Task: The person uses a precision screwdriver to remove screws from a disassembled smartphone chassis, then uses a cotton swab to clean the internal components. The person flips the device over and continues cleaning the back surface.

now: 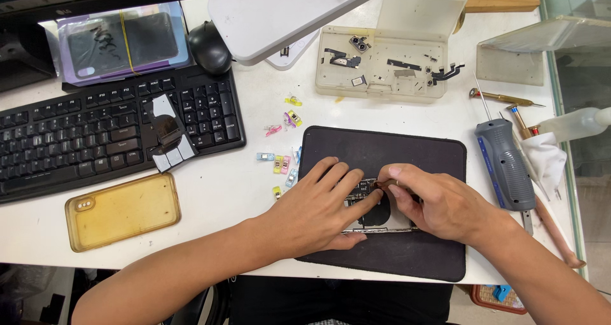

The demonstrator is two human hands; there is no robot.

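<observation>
The opened phone (375,204) lies on the dark mat (388,248) at the front of the white table (223,185). Left hand (318,207) rests flat on it, fingers spread wide; right hand (439,204) pinches a small brown strip (384,184) above it. Coloured clips (283,163) lie just left of the mat
</observation>
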